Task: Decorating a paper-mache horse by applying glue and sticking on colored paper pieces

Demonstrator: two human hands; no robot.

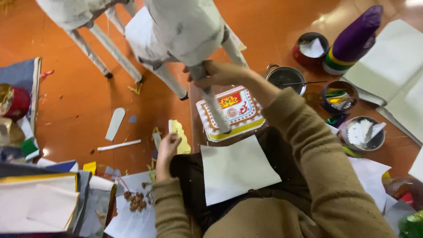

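My right hand [218, 74] is closed around a leg of a white paper-covered animal figure [185, 26] that stands over the orange floor. The leg [216, 105] reaches down over a red, yellow and white patterned paper piece [238, 112]. My left hand [166, 147] is low at the left of my lap, fingers pinching a small white strip beside a yellow paper scrap [180, 134]. A blank white sheet [235, 169] lies on my dark lap.
A second white figure's legs [103, 48] stand at the back left. Small pots with paper bits and glue [361, 132], a metal pot [286, 78] and a purple cone [354, 35] sit at right. Stacked papers [39, 200] lie at left, paper scraps [115, 123] on the floor.
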